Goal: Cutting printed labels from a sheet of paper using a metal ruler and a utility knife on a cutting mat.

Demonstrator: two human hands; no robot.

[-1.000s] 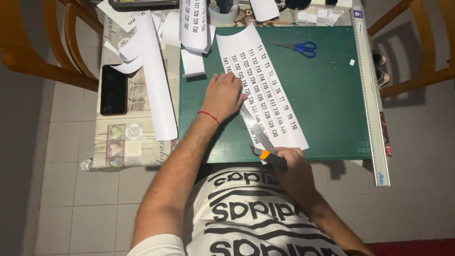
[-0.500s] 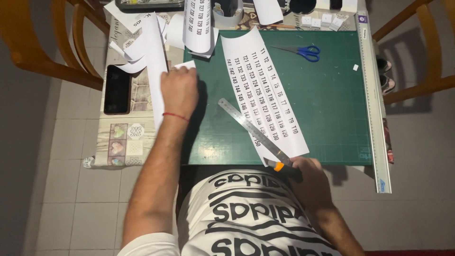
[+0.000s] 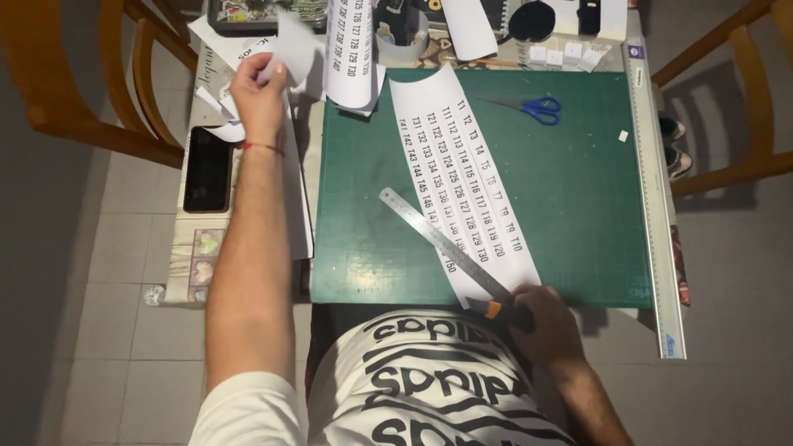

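My left hand (image 3: 258, 101) is raised at the far left of the table and holds a cut strip of white paper (image 3: 291, 49) above a heap of paper offcuts. My right hand (image 3: 547, 320) rests at the near edge of the green cutting mat (image 3: 578, 206) and grips a utility knife with an orange tip (image 3: 494, 310). A steel ruler (image 3: 442, 244) lies diagonally across a long printed paper sheet (image 3: 462, 177) on the mat, its lower end by the knife.
Blue-handled scissors (image 3: 533, 107) lie at the mat's far side. A long aluminium straightedge (image 3: 657, 206) runs along the right edge. A black phone (image 3: 206, 169) lies at the left. More printed sheets (image 3: 351, 49) and clutter sit at the back. Wooden chairs (image 3: 99, 91) flank the table.
My left hand left the ruler, moved left and away across the table, and lifted a paper strip over the offcut pile. The right hand with the knife stayed near the mat's near edge.
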